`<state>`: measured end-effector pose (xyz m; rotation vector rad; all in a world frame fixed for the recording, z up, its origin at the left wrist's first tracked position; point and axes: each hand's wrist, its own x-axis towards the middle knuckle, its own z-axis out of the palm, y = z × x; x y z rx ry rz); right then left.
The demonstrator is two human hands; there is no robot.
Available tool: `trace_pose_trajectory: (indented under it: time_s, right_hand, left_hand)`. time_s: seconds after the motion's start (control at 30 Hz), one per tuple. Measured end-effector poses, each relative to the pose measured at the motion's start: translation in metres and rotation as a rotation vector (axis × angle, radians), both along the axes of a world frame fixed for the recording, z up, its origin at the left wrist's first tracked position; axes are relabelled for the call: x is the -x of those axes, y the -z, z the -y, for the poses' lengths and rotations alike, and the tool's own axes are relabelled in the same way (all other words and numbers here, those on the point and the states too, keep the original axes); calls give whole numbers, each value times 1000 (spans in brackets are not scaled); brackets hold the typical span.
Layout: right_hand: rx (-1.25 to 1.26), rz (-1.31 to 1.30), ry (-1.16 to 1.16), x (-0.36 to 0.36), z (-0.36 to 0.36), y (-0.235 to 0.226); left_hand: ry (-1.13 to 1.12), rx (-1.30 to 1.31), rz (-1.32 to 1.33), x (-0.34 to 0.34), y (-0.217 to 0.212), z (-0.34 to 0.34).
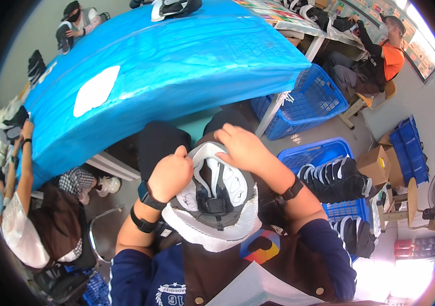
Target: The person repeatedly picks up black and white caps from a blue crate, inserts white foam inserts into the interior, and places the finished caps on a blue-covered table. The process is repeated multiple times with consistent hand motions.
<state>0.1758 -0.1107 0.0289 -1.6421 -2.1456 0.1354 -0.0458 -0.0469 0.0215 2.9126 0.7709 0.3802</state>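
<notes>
A white, grey and black shoe upper (pixel 241 217) rests against my body above my lap, with its raw white edge curving toward me. Black mesh and pale looped panels show inside it. My left hand (pixel 171 174) is closed on the upper's far left rim, thumb raised. On the far right rim, my right hand (pixel 241 146) grips the same piece with bent fingers, the thumb on its inner side. The undersides of both hands' grips are hidden. Black bands circle both my wrists.
A table under blue plastic sheeting (pixel 176 61) stands ahead, a white sheet (pixel 96 91) on it. To my right are blue baskets (pixel 315 148), one under dark shoes (pixel 335 178), and cardboard boxes (pixel 373 166). Co-workers sit left (pixel 44 219), far left (pixel 77 23) and far right (pixel 380 61).
</notes>
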Motion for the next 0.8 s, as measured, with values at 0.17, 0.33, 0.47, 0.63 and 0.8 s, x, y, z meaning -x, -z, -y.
trace_pose_trajectory:
  time_s: [0.17, 0.33, 0.47, 0.63, 0.8]
  right_hand:
    - [224, -76, -202, 6, -40, 8]
    - [180, -58, -149, 11, -50, 22]
    - [150, -91, -119, 10, -48, 25]
    - [199, -149, -135, 3, -49, 23]
    - [237, -148, -203, -3, -52, 22]
  left_hand:
    - [-13, 35, 16, -2, -1, 1]
    - [-7, 77, -1, 0, -1, 1]
    - [35, 121, 98, 6, 1, -1]
    - [4, 409, 305, 6, 8, -11]
    - [5, 689, 272, 5, 13, -21]
